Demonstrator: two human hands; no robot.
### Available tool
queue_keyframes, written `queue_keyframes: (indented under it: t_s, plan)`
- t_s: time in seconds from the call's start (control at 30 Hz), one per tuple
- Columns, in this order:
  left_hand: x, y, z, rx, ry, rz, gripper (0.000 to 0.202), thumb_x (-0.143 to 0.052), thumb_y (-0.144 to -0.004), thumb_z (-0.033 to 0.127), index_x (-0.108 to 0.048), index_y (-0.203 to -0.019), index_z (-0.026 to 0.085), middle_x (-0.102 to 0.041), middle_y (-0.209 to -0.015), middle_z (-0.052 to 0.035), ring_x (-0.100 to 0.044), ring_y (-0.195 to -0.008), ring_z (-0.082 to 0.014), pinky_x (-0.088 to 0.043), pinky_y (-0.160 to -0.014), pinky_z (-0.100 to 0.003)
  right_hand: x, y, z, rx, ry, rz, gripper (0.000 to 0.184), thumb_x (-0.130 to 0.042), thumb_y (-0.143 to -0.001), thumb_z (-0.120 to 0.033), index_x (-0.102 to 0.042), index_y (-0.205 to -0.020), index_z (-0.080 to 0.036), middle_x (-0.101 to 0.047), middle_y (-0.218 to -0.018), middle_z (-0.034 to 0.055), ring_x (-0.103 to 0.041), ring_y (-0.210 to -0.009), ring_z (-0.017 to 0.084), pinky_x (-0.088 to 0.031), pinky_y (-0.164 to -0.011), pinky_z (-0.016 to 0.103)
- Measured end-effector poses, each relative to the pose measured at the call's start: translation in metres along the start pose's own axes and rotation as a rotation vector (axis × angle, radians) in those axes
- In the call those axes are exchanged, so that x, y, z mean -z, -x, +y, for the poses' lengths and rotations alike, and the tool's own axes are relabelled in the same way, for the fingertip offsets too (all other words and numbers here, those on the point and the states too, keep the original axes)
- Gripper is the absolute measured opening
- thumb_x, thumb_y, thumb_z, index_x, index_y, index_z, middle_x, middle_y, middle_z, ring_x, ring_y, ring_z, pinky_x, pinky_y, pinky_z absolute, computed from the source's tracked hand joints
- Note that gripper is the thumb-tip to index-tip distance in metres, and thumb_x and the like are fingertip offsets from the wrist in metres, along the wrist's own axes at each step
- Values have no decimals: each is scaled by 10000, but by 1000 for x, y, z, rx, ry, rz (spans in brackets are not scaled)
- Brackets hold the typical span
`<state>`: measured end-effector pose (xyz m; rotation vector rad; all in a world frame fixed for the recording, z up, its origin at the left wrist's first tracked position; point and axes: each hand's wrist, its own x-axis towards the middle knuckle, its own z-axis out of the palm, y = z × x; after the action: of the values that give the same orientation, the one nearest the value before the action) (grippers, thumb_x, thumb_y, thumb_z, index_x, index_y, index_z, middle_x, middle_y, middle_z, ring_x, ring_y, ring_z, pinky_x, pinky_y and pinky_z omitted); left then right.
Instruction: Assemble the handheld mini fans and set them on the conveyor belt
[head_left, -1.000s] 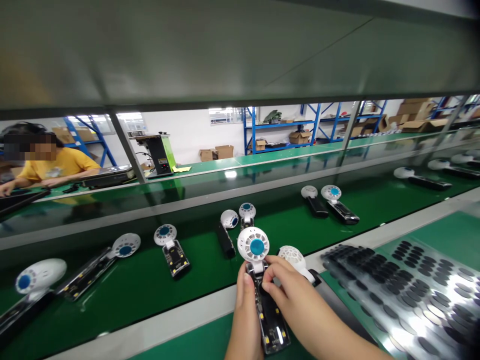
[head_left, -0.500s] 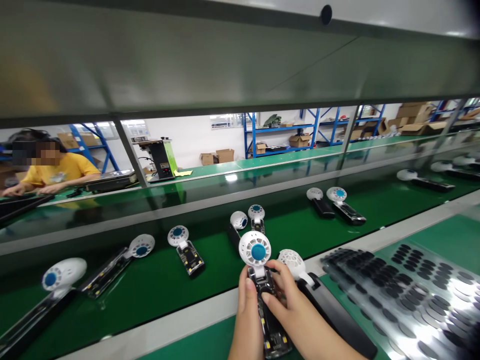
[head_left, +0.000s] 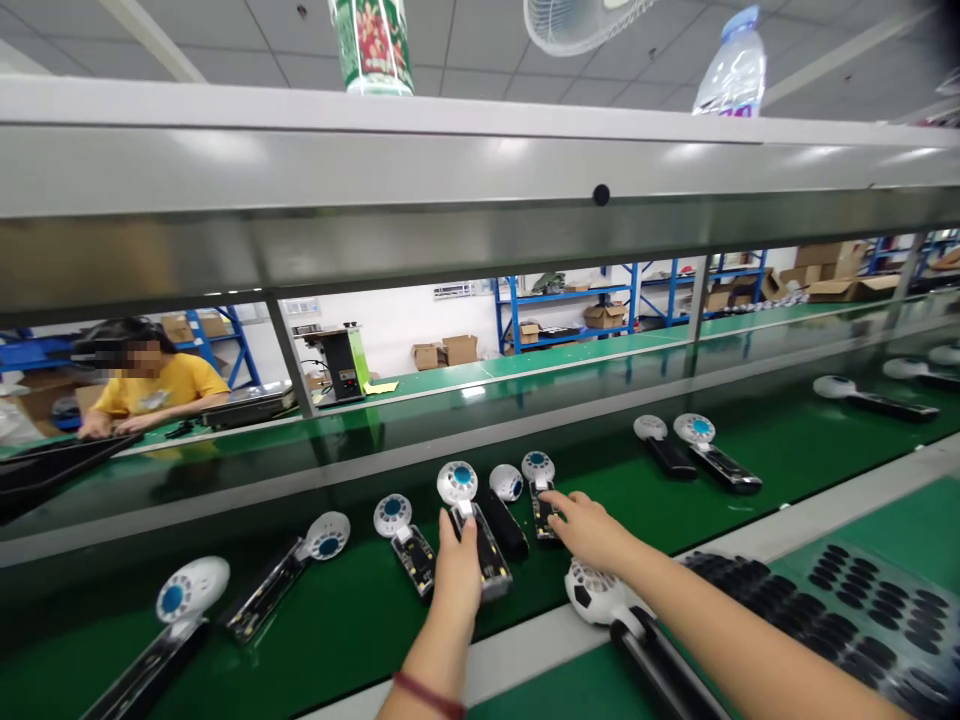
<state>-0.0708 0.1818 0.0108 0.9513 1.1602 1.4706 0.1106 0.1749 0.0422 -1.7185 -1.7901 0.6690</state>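
My left hand [head_left: 454, 585] grips a round-headed device [head_left: 491, 560] just over the green belt. This device has a white slotted head with a blue centre and a clear-fronted black body showing a circuit board. Ahead and to the right, my right hand [head_left: 592, 530] has its fingers closed at the side of a similar device [head_left: 541, 510] on the belt; its fingertips partly cover the body. Between them lies a black-backed device [head_left: 507, 515]. Below my right forearm, a device with a black-and-white head [head_left: 592, 600] rests near the belt edge, partly hidden by the arm.
More devices lie along the green belt [head_left: 322, 620], left and right. Sheets of black round stickers [head_left: 862, 610] lie at the right. Overhead runs a metal shelf [head_left: 450, 170] with a bottle [head_left: 735, 65]. Across the line sits a person in yellow [head_left: 165, 385].
The device held in both hands has moved forward over the belt, now in my left hand alone. My right hand has left it and reached another device. The view has tilted up.
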Motion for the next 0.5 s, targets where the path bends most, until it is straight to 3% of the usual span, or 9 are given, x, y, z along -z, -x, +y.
queue_keyframes:
  t_s: [0.13, 0.2, 0.27, 0.4, 0.5]
  plan:
    - [-12, -32, 28, -276, -202, 14, 449, -539, -703, 139, -485, -1147, 186, -183, -1442, -102, 21, -1330, -224, 16, -1056, -386, -5, -29, 7, -19, 100, -108, 275, -510, -851, -288, -512, -1099, -168, -542, -1117, 58, -558, -935, 192, -463, -787, 404]
    - [-21, -30, 33, -362, -237, -21, 397, -515, -707, 105, -535, -1088, 215, -200, -1440, -54, 10, -1330, -179, 29, -1062, -335, -7, -36, 6, -13, 115, -142, 262, -513, -850, -283, -520, -1084, -163, -554, -1094, 55, -567, -913, 184, -474, -770, 391]
    - [-31, -20, 31, -364, -231, -52, 342, -517, -722, 135, -555, -1056, 197, -250, -1413, -72, -62, -1325, -184, 1, -1066, -306, -5, -39, 5, 5, 103, -148, 243, -513, -850, -287, -534, -1055, -158, -567, -1065, 49, -576, -885, 174, -480, -753, 377]
    - [-47, 8, 19, -111, -94, -103, 469, -515, -757, 335, -450, -1159, 101, -294, -1350, -197, -282, -1253, -282, -170, -1041, -380, 12, -14, -2, 52, 11, -97, 256, -425, -889, -305, -505, -1088, -165, -589, -973, 38, -588, -801, 155, -488, -695, 336]
    - [-57, 33, 22, 165, 131, -253, 574, -415, -769, 528, -430, -1163, 111, -511, -1158, -203, -559, -988, -276, -419, -850, -404, 26, 42, -13, 122, -49, -77, 283, -351, -892, -269, -456, -1152, -232, -558, -1013, 24, -551, -917, 157, -450, -795, 311]
